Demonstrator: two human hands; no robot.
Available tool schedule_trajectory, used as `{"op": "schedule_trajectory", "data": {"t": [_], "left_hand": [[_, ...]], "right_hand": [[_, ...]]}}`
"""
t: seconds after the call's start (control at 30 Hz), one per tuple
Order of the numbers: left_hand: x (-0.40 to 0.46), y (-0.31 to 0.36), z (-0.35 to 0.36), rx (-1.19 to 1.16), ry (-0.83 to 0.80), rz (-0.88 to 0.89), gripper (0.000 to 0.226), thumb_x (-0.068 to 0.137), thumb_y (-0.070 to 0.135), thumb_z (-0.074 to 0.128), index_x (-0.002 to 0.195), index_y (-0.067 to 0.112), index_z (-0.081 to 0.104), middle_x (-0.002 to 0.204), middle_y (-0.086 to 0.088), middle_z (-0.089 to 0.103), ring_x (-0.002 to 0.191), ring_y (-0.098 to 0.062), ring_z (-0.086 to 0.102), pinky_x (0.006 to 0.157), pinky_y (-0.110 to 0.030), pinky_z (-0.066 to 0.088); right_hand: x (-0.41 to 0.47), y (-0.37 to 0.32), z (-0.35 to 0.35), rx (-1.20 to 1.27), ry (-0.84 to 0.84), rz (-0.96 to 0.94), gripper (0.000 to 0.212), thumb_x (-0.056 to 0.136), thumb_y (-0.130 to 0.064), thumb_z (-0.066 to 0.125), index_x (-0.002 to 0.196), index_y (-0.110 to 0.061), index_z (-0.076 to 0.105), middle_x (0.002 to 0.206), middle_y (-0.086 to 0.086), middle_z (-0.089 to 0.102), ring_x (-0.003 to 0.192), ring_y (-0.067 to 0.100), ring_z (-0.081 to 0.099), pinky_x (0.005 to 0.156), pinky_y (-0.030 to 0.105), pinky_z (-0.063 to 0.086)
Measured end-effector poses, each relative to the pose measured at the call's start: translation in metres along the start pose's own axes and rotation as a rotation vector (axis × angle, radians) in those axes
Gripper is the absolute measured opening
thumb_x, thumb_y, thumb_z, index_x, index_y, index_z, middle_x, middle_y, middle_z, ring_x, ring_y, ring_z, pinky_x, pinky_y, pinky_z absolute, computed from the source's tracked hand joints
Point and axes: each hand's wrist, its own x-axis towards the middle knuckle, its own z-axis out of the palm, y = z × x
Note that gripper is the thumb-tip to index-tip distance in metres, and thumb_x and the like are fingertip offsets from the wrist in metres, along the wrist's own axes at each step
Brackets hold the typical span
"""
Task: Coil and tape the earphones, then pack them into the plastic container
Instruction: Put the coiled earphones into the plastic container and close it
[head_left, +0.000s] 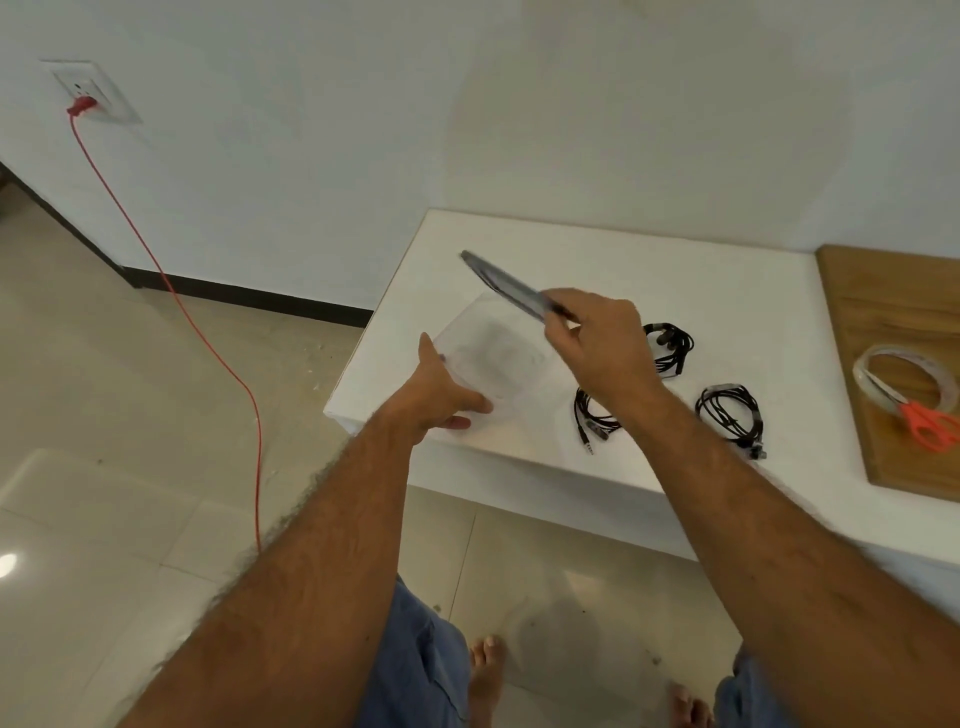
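1. Plastic container (496, 364): clear, nearly invisible against the white counter (597, 249); stands near the counter's left front corner, open at the top.
2. Lid (511, 288): clear-grey, blurred, tilted steeply above the container's far side, apart from the rim.
3. Left hand (441, 395): reaches in from the lower left, thumb up along the container's left wall, fingers curled at its near edge; it grips the container and steadies it.
4. Right hand (602, 348): raised above the counter, wrist bent, fingers pinching the lid's near end. The hands are apart, each clamped on its own piece.
5. Earphones, three black coiled bundles: one (672, 348) beyond the right hand, one (592, 421) partly under the right wrist with its plug toward the front edge, one (732, 421) further right. All lie on the counter, outside the container; tape bands show faintly on at least two.
6. Step in hand, judged: opening the container before packing. Done well, the lid is set down well apart from the coils, the left hand keeps the light container from sliding off the corner, and each coil goes in flat so its tape does not snag.
7. Wooden board (893, 291): at right, carrying a tape roll (872, 364) and orange-handled scissors (927, 426).
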Motion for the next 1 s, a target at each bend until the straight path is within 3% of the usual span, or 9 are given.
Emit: {"op": "schedule_trajectory", "data": {"t": [0.1, 0.2, 0.33, 0.47, 0.57, 0.67, 0.77, 0.93, 1.0], "left_hand": [[0.0, 0.001, -0.002, 0.014, -0.001, -0.001, 0.123, 0.076, 0.003, 0.08, 0.154, 0.025, -0.014, 0.151, -0.006, 0.027, 0.124, -0.03, 0.045, 0.067, -0.028, 0.056], [0.001, 0.001, -0.003, 0.046, -0.011, 0.005, 0.123, 0.078, 0.004, 0.078, 0.152, 0.026, -0.016, 0.153, -0.005, 0.025, 0.128, -0.031, 0.043, 0.077, -0.032, 0.056], [0.004, 0.001, -0.004, 0.066, -0.006, 0.012, 0.124, 0.077, 0.004, 0.079, 0.153, 0.026, -0.016, 0.155, -0.007, 0.024, 0.13, -0.033, 0.043, 0.086, -0.039, 0.055], [0.007, 0.004, -0.005, 0.084, -0.02, 0.021, 0.123, 0.076, 0.005, 0.08, 0.153, 0.026, -0.013, 0.155, -0.008, 0.025, 0.128, -0.034, 0.044, 0.086, -0.039, 0.054], [0.01, 0.005, -0.003, 0.136, -0.031, 0.035, 0.123, 0.076, 0.006, 0.08, 0.153, 0.025, -0.014, 0.155, -0.008, 0.023, 0.131, -0.034, 0.042, 0.088, -0.04, 0.054], [0.014, 0.007, -0.003, 0.156, -0.033, 0.021, 0.125, 0.075, 0.008, 0.082, 0.153, 0.025, -0.014, 0.156, -0.008, 0.022, 0.132, -0.034, 0.04, 0.09, -0.041, 0.053], [0.016, 0.007, -0.006, 0.149, -0.045, -0.001, 0.126, 0.074, 0.009, 0.082, 0.153, 0.025, -0.015, 0.156, -0.008, 0.023, 0.131, -0.034, 0.041, 0.093, -0.043, 0.054], [0.02, 0.007, -0.012, 0.131, -0.029, -0.02, 0.125, 0.074, 0.018, 0.084, 0.154, 0.025, -0.013, 0.156, -0.01, 0.025, 0.123, -0.032, 0.05, 0.089, -0.04, 0.056], [0.02, 0.008, -0.011, 0.127, -0.012, -0.011, 0.121, 0.076, 0.023, 0.082, 0.155, 0.023, -0.01, 0.153, -0.011, 0.029, 0.113, -0.03, 0.058, 0.085, -0.038, 0.056]], "right_hand": [[0.008, 0.013, -0.006, 0.163, 0.107, 0.168, 0.02, 0.093, -0.02, 0.053, 0.097, -0.011, 0.071, 0.081, 0.002, 0.07, 0.073, 0.017, 0.063, 0.069, 0.035, 0.052], [0.013, 0.031, -0.008, 0.315, 0.162, 0.368, 0.02, 0.091, -0.024, 0.055, 0.091, -0.013, 0.071, 0.084, 0.005, 0.07, 0.081, 0.026, 0.068, 0.072, 0.05, 0.058], [0.016, 0.045, -0.015, 0.491, 0.229, 0.562, 0.014, 0.096, -0.013, 0.056, 0.094, -0.006, 0.068, 0.079, 0.003, 0.063, 0.08, 0.021, 0.066, 0.066, 0.037, 0.062], [0.026, 0.06, -0.018, 0.545, 0.294, 0.648, 0.014, 0.096, -0.011, 0.056, 0.099, -0.003, 0.067, 0.079, 0.005, 0.062, 0.072, 0.016, 0.064, 0.063, 0.033, 0.061], [0.04, 0.074, -0.013, 0.534, 0.258, 0.735, 0.011, 0.095, -0.012, 0.058, 0.099, -0.005, 0.065, 0.092, 0.017, 0.064, 0.074, 0.025, 0.069, 0.063, 0.037, 0.062], [0.059, 0.083, -0.004, 0.53, 0.201, 0.83, 0.011, 0.096, -0.011, 0.058, 0.105, -0.007, 0.063, 0.098, 0.015, 0.064, 0.065, 0.022, 0.07, 0.067, 0.041, 0.062], [0.074, 0.09, 0.005, 0.492, 0.166, 0.878, 0.018, 0.096, -0.01, 0.059, 0.114, -0.008, 0.058, 0.11, 0.015, 0.063, 0.06, 0.022, 0.07, 0.069, 0.042, 0.062], [0.083, 0.107, 0.011, 0.435, 0.025, 0.928, 0.055, 0.088, -0.005, 0.068, 0.138, -0.002, 0.045, 0.129, 0.024, 0.057, 0.088, 0.035, 0.071, 0.075, 0.047, 0.061], [0.082, 0.108, 0.008, 0.432, -0.015, 0.942, 0.065, 0.086, -0.003, 0.07, 0.143, -0.002, 0.039, 0.128, 0.024, 0.058, 0.087, 0.035, 0.071, 0.077, 0.047, 0.061]]}}
